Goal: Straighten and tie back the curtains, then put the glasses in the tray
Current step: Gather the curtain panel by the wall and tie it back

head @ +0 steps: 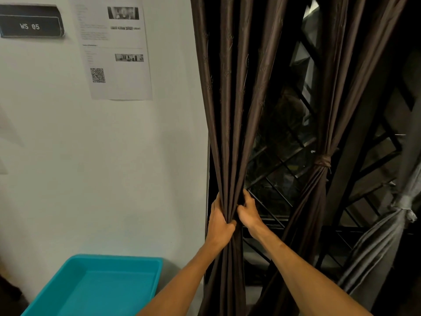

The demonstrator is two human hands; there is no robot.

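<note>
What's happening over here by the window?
A person is bunching a dark brown curtain together, with the left hand and right hand both gripping the gathered folds. No tie shows on it yet. The second brown curtain beside it is already bound with a band, and a grey curtain further right is tied too. A turquoise tray sits low on the left. No glasses are in view.
</note>
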